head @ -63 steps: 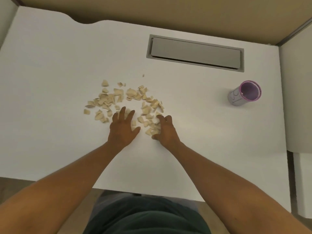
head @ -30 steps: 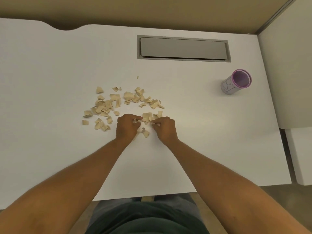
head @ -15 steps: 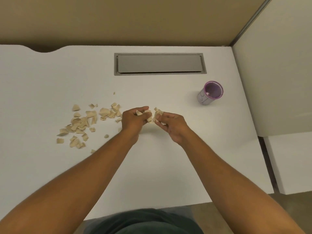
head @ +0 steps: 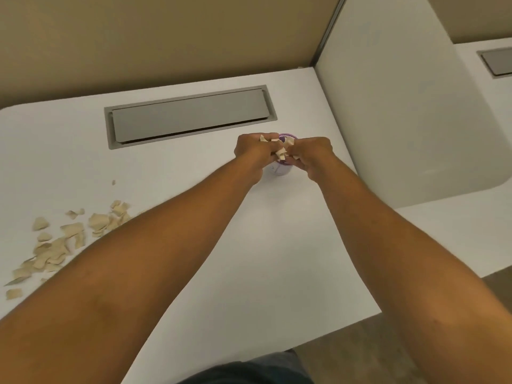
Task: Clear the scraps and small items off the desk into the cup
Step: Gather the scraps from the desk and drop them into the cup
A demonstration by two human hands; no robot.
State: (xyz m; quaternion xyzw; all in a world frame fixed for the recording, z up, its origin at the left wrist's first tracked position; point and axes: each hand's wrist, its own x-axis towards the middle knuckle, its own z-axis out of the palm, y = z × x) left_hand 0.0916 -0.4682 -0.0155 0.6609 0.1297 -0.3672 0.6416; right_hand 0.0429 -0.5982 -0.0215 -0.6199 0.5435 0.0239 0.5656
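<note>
Having moved: hands (head: 282,153) w/ scraps (head: 281,153) over cup (head: 280,171)

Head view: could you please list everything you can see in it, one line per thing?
desk: one, white, fills the middle of the view
hatch: one, grey, set in the far part of the desk
cup: one, purple-rimmed, mostly hidden under both hands
scraps: a bunch, beige, held by both hands over the cup
loose scraps: many, beige, scattered at the desk's left
divider: one, white, right of the desk
left hand: one, closed on scraps
right hand: one, closed on scraps
</note>
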